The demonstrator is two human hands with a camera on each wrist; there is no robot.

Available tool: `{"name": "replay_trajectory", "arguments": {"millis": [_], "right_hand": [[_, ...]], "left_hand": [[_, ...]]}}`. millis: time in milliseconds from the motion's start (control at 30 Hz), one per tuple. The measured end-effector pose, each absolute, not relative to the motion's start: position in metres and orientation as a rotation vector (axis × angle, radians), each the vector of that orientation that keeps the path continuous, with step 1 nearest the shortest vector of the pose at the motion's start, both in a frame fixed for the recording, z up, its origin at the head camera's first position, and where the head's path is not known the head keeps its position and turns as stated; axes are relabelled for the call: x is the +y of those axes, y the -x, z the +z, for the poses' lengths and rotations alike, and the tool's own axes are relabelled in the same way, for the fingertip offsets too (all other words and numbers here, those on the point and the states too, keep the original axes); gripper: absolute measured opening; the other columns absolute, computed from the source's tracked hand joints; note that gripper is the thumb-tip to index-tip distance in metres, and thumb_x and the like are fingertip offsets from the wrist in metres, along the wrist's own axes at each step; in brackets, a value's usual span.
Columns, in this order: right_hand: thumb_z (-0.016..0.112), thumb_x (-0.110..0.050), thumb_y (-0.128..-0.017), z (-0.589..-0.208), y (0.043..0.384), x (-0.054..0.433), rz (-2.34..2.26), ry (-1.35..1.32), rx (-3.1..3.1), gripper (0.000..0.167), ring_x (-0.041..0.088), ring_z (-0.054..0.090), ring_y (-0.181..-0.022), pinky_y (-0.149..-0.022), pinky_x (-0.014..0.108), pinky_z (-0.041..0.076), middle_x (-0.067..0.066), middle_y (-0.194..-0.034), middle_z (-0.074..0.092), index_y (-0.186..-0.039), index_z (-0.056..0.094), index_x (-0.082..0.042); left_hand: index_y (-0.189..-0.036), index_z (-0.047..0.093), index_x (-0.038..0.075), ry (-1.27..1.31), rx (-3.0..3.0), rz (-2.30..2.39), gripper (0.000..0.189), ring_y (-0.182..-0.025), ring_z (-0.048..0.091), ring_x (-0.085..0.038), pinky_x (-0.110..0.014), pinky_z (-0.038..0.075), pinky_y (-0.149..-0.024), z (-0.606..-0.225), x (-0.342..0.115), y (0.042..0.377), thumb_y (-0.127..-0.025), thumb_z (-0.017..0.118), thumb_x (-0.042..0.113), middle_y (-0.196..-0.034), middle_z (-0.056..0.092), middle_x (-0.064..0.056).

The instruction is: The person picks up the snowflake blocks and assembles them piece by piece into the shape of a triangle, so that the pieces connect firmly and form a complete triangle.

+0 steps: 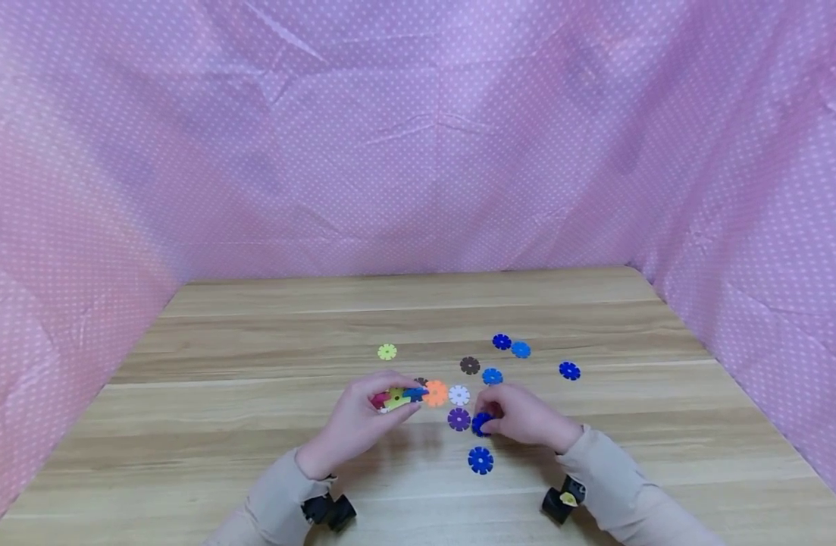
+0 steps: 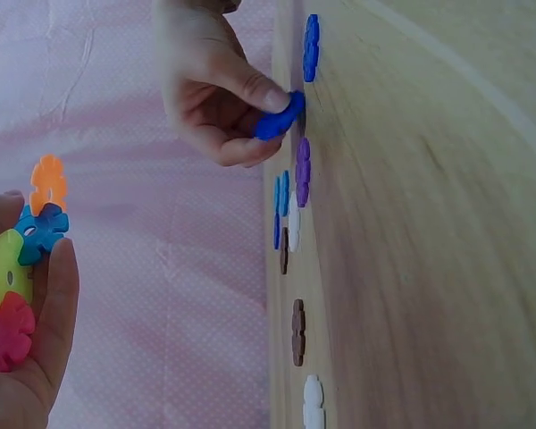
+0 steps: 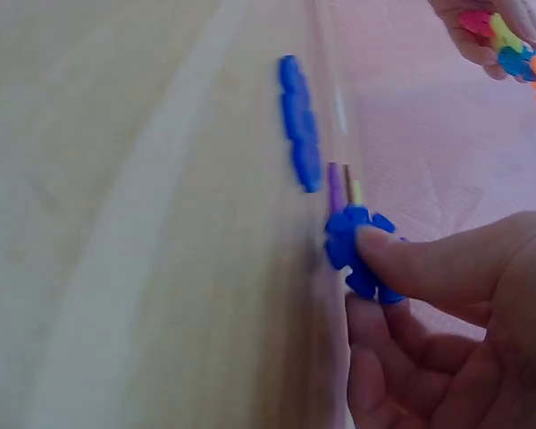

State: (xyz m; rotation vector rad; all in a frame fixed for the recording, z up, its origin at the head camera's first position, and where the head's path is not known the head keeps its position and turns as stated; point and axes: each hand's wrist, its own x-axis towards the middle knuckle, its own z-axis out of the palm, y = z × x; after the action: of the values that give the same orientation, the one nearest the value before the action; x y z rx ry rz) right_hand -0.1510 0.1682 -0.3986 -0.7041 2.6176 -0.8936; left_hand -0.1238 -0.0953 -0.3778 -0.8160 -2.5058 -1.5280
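Observation:
My left hand [image 1: 373,406] grips a joined chain of notched plastic discs: a pink disc [image 2: 7,331], a yellow-green disc [image 2: 7,270], a blue disc [image 2: 43,232] and an orange disc [image 2: 48,183] at the free end. Between the thumb and fingers of my right hand [image 1: 523,415] a dark blue disc [image 3: 357,250] is pinched, close over the table. A purple disc [image 1: 458,419] lies just left of that hand, and another dark blue disc [image 1: 480,460] lies nearer the front. Beyond the purple one is a white disc [image 1: 459,395].
On the wooden table [image 1: 254,341] lie more loose discs: a brown disc [image 1: 469,365], a light blue disc [image 1: 492,377], a yellow disc [image 1: 386,352] farther back and a dark blue disc [image 1: 570,371] at the right. Pink dotted cloth [image 1: 418,152] hangs around the back and sides.

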Motion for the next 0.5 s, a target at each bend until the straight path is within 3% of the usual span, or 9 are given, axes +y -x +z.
{"name": "replay_trajectory", "arguments": {"millis": [200, 400, 500], "right_hand": [[0.068, -0.008, -0.084, -0.393, 0.152, 0.171, -1.084, 0.68, 2.617, 0.004, 0.009, 0.051, -0.071, -0.061, 0.021, 0.046, -0.004, -0.078, 0.059, -0.085, 0.065, -0.011], [0.068, -0.006, -0.084, -0.388, 0.146, 0.166, -1.268, 0.645, 2.647, 0.009, 0.011, 0.055, -0.076, -0.065, 0.021, 0.05, -0.001, -0.084, 0.062, -0.092, 0.065, -0.01], [0.068, -0.004, -0.084, -0.386, 0.143, 0.162, -1.351, 0.608, 2.658, 0.014, 0.012, 0.057, -0.077, -0.067, 0.022, 0.051, 0.001, -0.087, 0.064, -0.097, 0.066, -0.009]], "left_hand": [[-0.108, 0.071, 0.014, 0.814, -2.482, -1.502, 0.027, -0.101, 0.063, -0.015, -0.024, 0.054, -0.08, -0.377, -0.095, 0.124, -0.081, 0.074, 0.012, -0.109, 0.069, 0.0], [-0.108, 0.071, 0.012, 0.823, -2.471, -1.488, 0.029, -0.102, 0.063, -0.018, -0.025, 0.055, -0.08, -0.378, -0.095, 0.125, -0.08, 0.074, 0.009, -0.11, 0.069, -0.003], [-0.108, 0.071, 0.012, 0.815, -2.484, -1.494, 0.028, -0.1, 0.063, -0.018, -0.024, 0.055, -0.072, -0.379, -0.094, 0.125, -0.081, 0.073, 0.011, -0.11, 0.069, -0.003]]}}
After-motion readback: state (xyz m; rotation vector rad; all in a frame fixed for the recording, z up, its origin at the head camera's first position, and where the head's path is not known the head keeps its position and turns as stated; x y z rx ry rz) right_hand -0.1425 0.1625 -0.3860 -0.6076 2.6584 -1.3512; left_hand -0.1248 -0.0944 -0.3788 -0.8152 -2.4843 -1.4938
